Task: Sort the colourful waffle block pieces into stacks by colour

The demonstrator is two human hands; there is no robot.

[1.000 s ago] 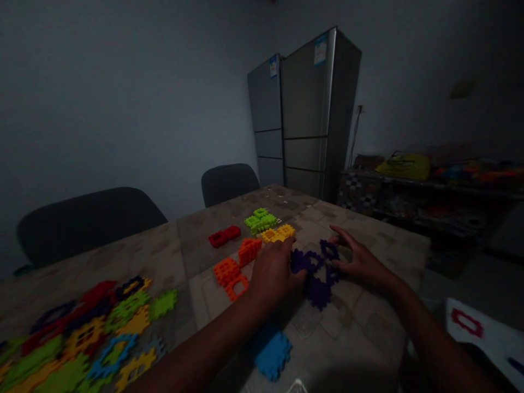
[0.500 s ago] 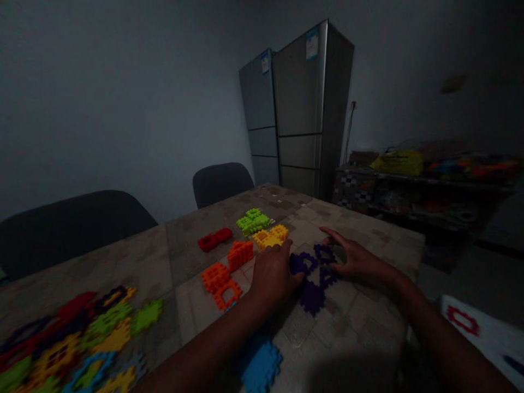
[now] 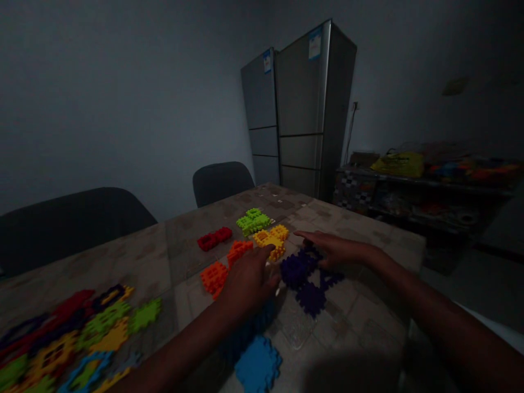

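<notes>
Head view showed your left hand loose, thumb and index finger spread with nothing visible between them, just left of the purple pieces. Your right hand came over those pieces from their other side, fingers stretched above the upper ones; whether it gripped any, you could not tell. Orange pieces lay just left of and beyond your left hand, which partly hid them. Past its fingertips were yellow pieces, with light green pieces farther off and red pieces to the left of those. A blue piece sat nearer you than your left hand. Well to that hand's left spread a mixed-colour pile. All rested on the table, with 2 chairs beyond both hands.
</notes>
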